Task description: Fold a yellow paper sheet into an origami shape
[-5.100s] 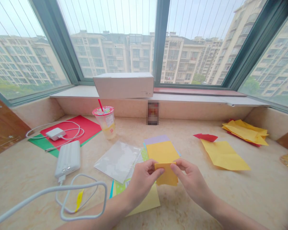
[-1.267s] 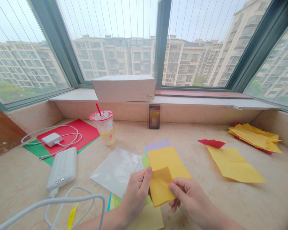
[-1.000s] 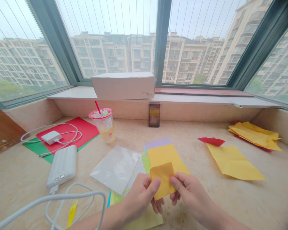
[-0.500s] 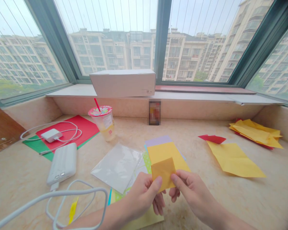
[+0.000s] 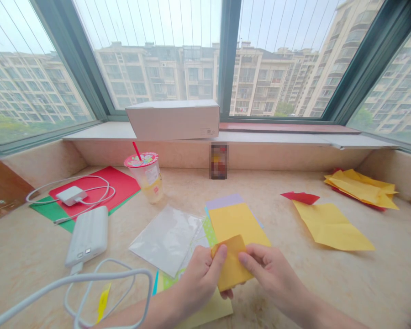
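Between my hands is a small folded square of yellow paper (image 5: pixel 233 267), tilted above the counter. My left hand (image 5: pixel 203 272) pinches its left edge, thumb on top and fingers behind. My right hand (image 5: pixel 269 269) grips the right edge with thumb and forefinger; its other fingers are partly hidden. Just beyond lies a yellow sheet (image 5: pixel 238 224) on top of a purple sheet (image 5: pixel 224 201). To the left, a clear plastic sleeve (image 5: pixel 167 237) rests near patterned green paper, and a pale yellow sheet (image 5: pixel 208 313) lies under my left wrist.
A drink cup (image 5: pixel 145 176) with a straw stands at back left. Nearby are a power bank (image 5: pixel 88 237), white cable (image 5: pixel 106 276), charger (image 5: pixel 71 195) and red paper (image 5: pixel 121 183). At right lie a yellow sheet (image 5: pixel 332 226), folded red paper (image 5: pixel 300 197) and a yellow paper pile (image 5: pixel 363 186).
The folded yellow paper has come lower and turned in my hands. My left thumb has moved up along its edge, and the right thumb has shifted slightly left.
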Demonstrator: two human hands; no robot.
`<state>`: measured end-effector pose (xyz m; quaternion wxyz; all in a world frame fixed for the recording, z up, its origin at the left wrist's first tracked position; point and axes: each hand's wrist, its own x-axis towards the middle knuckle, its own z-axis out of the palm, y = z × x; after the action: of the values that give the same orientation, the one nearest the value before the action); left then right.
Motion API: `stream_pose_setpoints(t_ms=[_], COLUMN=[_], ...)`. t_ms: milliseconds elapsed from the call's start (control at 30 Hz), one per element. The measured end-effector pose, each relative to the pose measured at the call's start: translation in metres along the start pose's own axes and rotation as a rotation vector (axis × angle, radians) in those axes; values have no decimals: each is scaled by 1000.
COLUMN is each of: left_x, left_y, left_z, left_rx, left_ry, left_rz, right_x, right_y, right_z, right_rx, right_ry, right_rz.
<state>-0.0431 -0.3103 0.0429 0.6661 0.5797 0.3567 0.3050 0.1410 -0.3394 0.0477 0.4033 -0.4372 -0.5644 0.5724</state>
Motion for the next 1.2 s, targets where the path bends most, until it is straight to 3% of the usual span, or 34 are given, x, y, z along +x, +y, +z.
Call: stream_pose_setpoints(t_ms=[100,300,400,600,800,1033,1200], left_x=[-1,5,4,-2,1,5,9], left_y=[5,2,1,5,0,-2,-5], left_z=[-4,-12,-10,-6,-13,-18,-20], left_rx=[37,315,383,403,269,386,411], left_ry=[-14,185,115,22,64,118,105], left_rz=[106,223,235,216,194,302,287], right_x=[-2,1,4,5,1,6,10], right_y=[4,7,5,3,3,8,7], right_z=[-1,-5,-8,-5,-5,-10,-14], right_rx=[-56,-118,-59,-162,-161,-193,-224], right_ry=[61,88,41,146,160,150,160], right_rz=[19,0,-14,-12,-61,-50,-70])
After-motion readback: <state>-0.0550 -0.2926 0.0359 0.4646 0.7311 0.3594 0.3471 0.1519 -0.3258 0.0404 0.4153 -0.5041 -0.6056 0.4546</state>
